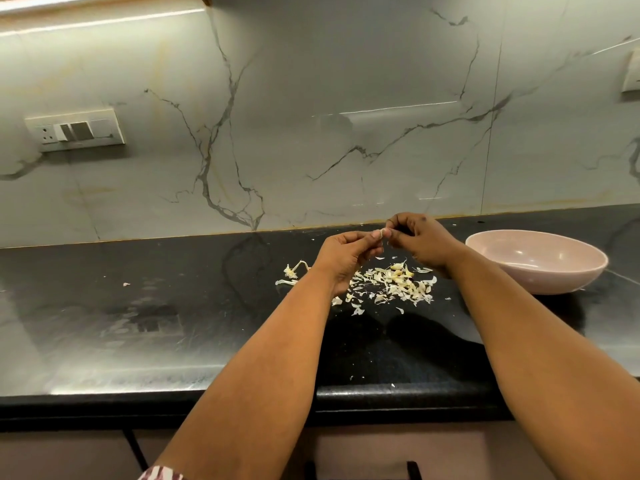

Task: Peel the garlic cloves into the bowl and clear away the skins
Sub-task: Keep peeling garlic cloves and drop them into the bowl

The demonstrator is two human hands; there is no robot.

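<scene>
A white marble-veined wall (pixel 346 98) is rising behind the fingers, carrying a switch panel (pixel 74 129) far off to their left and the edge of another plate (pixel 631 72) high to their right. Below the fingers a black countertop (pixel 156 306) is stretching across the view, its front edge lying toward the person.

A pale pink bowl (pixel 540 263) is sitting upright on the counter, to the right of the fingers and apart from them; what it holds cannot be made out from here.

Both forearms are reaching forward over the counter. The left hand (pixel 346 254) is curling its fingers, with thumb and forefinger pinching a small garlic clove (pixel 382 233) at the tips. The right hand (pixel 420 239) is meeting it from the other side, its fingers bent and its fingertips closing narrowly on the same clove, so the two hands are touching at that point above the counter.

Directly beneath the fingers a scatter of garlic skins (pixel 391 285) is lying on the counter, with a few whole-looking cloves (pixel 401 270) mixed into it. Just left of the left hand a dry stem piece (pixel 294 270) is lying among a few skins. Farther left, one stray flake (pixel 126 284) is resting alone.
</scene>
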